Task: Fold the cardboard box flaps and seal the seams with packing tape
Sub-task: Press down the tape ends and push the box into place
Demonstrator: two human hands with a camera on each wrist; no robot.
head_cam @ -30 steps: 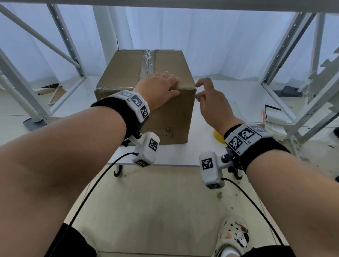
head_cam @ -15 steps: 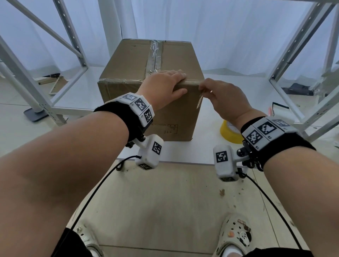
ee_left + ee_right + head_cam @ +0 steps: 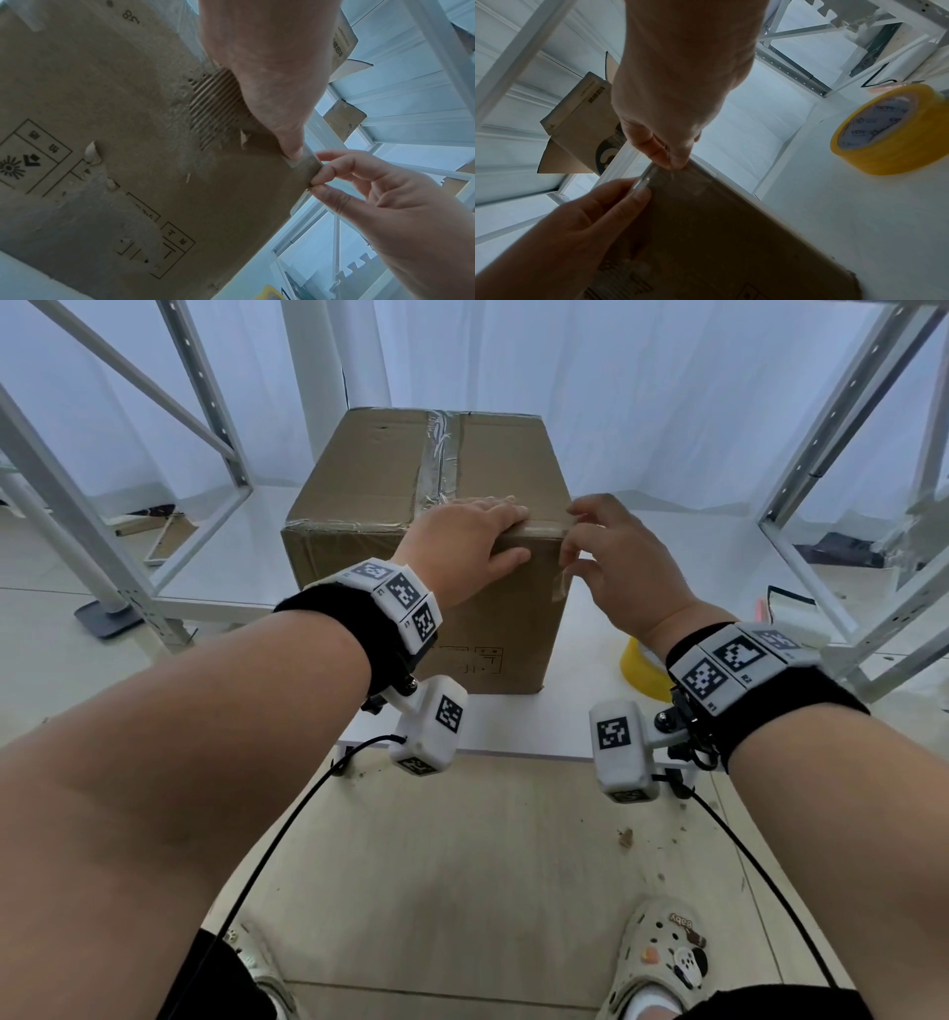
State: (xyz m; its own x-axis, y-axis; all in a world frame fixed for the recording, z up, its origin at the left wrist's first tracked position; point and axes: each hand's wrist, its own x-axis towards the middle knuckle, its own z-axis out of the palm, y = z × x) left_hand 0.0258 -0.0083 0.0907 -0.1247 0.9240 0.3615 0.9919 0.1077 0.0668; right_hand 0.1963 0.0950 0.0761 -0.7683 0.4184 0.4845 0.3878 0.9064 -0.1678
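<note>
Head view risk: tape (image 3: 561, 580) end hanging loose down front right corner of box (image 3: 426, 526), so could crease or stick to itself if pressed down crooked; looks like an easy spot for a wrinkle.
Head view box: upright on white table (image 3: 667, 546), flaps down, top seam already taped, front edge strip running to right corner.
Head view left hand (image 3: 464, 541): flat over front top edge, fingers straight on top, thumb down front face, pressing not grabbing.
Head view right hand (image 3: 616, 562): at right corner, fingertips bent onto tape end, other fingers loose.
Head view roll (image 3: 639, 672): yellow, on table right of box, mostly hidden behind right wrist.

Left wrist risk: front face already scuffed and torn down to corrugation, so peeling tape back to redo would likely rip more paper.
Left wrist grip: left thumb tip on box edge; right hand (image 3: 380, 194) with thumb and forefinger nipping corner edge, remaining fingers curled loosely, holding nothing.

Right wrist risk: pulling too hard sideways could lift strip from under left fingers.
Right wrist grip: right fingertips pinched onto clear tape (image 3: 680, 174) at corner; left hand (image 3: 582, 219) fingers straight along edge, holding strip down.
Right wrist roll (image 3: 890, 130): lying on table, well apart from box, untouched.
</note>
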